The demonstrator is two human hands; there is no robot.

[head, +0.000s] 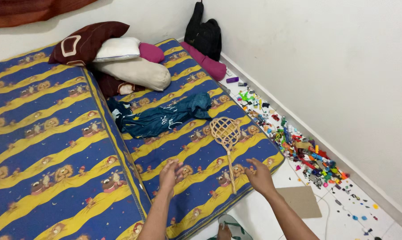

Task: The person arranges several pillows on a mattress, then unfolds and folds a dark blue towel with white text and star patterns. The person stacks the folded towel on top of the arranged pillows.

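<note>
My left hand [170, 173] hovers over the blue and yellow patterned mattress [196, 151], fingers spread, holding nothing. My right hand [259, 176] reaches over the mattress's near corner, fingers apart, close to the handle end of a woven rattan beater [226, 135] that lies on the sheet. Neither hand touches the beater. A crumpled dark teal cloth [163, 116] lies further up the same mattress.
A second mattress [41, 129] lies to the left. Pillows and a bolster [130, 66] are piled at the head. Small colourful toys [298, 146] litter the floor along the wall. A cardboard sheet [302, 201] and a foot in a sandal [225, 231] are near me.
</note>
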